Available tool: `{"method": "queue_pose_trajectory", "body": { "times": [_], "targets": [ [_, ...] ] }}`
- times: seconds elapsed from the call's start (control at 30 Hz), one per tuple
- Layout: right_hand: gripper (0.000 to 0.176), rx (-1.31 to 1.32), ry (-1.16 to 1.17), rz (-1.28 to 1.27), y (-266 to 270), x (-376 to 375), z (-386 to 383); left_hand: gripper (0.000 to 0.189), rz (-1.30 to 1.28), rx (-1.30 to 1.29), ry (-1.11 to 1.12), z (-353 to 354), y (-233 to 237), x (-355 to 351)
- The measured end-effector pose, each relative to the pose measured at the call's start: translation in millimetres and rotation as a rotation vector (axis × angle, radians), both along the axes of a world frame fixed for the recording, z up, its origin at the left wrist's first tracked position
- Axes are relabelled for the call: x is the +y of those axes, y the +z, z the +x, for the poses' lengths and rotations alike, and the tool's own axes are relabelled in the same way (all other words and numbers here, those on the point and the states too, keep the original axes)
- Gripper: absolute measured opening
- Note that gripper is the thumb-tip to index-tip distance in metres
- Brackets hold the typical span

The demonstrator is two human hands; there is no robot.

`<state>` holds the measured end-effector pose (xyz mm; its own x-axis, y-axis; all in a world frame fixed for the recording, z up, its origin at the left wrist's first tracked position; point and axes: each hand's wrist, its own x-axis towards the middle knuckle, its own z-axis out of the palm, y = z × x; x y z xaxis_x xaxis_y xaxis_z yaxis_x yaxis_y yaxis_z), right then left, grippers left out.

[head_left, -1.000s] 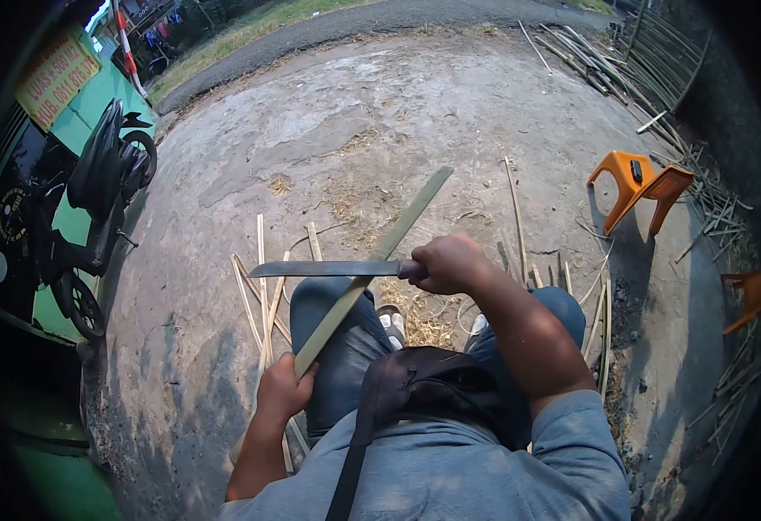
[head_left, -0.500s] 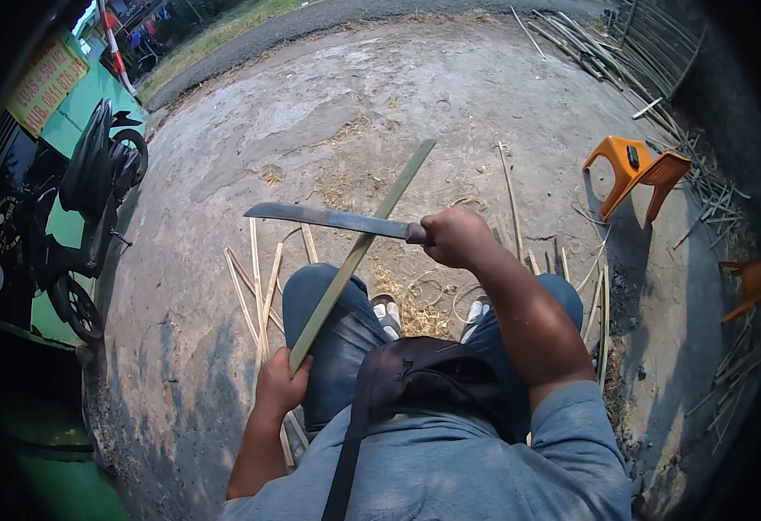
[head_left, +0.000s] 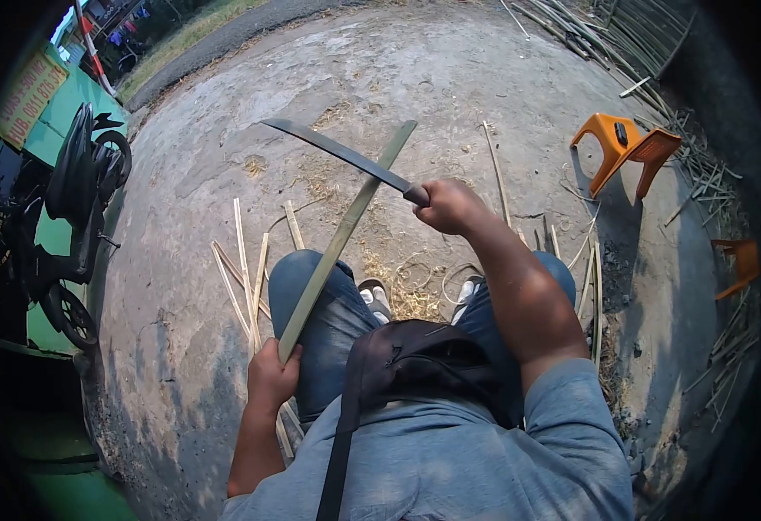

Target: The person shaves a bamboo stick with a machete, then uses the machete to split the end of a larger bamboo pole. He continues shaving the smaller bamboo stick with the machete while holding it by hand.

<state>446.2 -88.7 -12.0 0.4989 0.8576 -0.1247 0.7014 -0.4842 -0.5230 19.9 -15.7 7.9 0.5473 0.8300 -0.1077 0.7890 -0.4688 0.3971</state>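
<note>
Up slides the machete (head_left: 335, 153), farther along the bamboo strip (head_left: 333, 247)! Left hand's (head_left: 274, 375) grip clamps its near end; right hand's (head_left: 448, 207) grip wraps the handle. One strip, one blade above cracked concrete (head_left: 215, 161); one motorbike (head_left: 66, 178), two orange seats (head_left: 613, 154), one road (head_left: 228, 36) beyond.

Bright daylight, mottled shadows across the ground (head_left: 198, 174), fisheye bowing — blackened corners.

Left grip (head_left: 272, 375): green strip (head_left: 333, 247), lower end. Right grip (head_left: 452, 208): machete (head_left: 339, 154), crossing strip's upper part.
</note>
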Motion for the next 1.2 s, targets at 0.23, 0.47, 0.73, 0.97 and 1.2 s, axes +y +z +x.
{"method": "queue_pose_trajectory", "body": {
  "times": [0.23, 0.47, 0.73, 0.97, 1.2],
  "targets": [
    [0.019, -0.226, 0.428, -0.065, 18.1, -3.8, -48.0, 0.036, 0.072, 0.046, -0.004, 2.4, -6.7, -1.5],
    [0.021, -0.027, 0.169, -0.065, 0.7, 4.3, -2.9, 0.036, 0.095, -0.052, 0.006, -4.1, -19.0, -2.8],
    [0.027, 0.004, 0.169, -0.124, 18.3, -5.6, -16.3, 0.036, 0.091, -0.010, 0.008, 0.7, -13.7, -3.6],
    [0.026, -0.035, 0.498, -0.137, 22.5, 1.5, -52.2, 0.036, 0.034, -0.038, -0.001, -5.4, -19.0, 2.0],
    [0.026, 0.007, 0.266, -0.180, 3.9, -0.7, -6.1, 0.037, -0.080, -0.061, -0.004, -2.6, -7.5, 6.5]
  ]
}}
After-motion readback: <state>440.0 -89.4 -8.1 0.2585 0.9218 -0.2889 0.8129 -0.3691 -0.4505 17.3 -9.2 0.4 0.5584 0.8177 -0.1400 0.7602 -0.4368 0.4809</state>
